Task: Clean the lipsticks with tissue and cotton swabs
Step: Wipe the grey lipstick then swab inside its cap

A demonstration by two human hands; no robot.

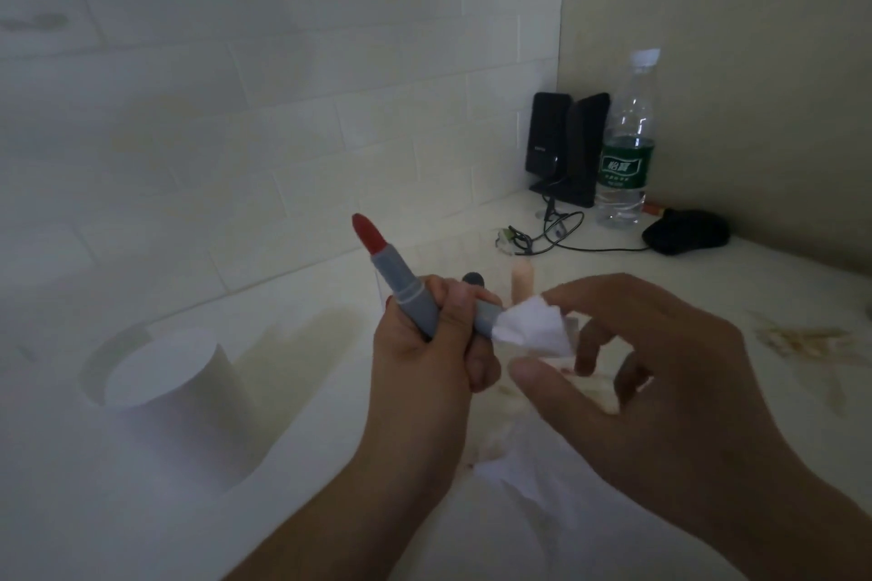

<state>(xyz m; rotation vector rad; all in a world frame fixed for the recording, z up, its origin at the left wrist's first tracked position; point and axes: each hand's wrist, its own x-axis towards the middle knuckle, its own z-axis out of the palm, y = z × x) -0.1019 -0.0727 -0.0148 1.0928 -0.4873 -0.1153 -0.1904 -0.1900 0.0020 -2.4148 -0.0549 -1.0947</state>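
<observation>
Left hand (424, 335) fist-wraps lipstick (401, 283) casing mid-barrel; light, rigid, smooth. Red bullet soft, exposed, smear-prone: avoid. Right hand (627, 368) pinches limp tissue (533, 328) against barrel base, above counter (778, 297).

Two black speakers (566, 146) are standing in my far corner, a green-labelled water bottle (625, 146) just beside them. A black mouse (686, 231) is lying nearby, its cable (557, 236) trailing across my white table (141, 510).

We see a dim room: a white tiled wall (245, 76) meets a plain beige wall (736, 61) at the corner behind a pale stained countertop (778, 297).
</observation>
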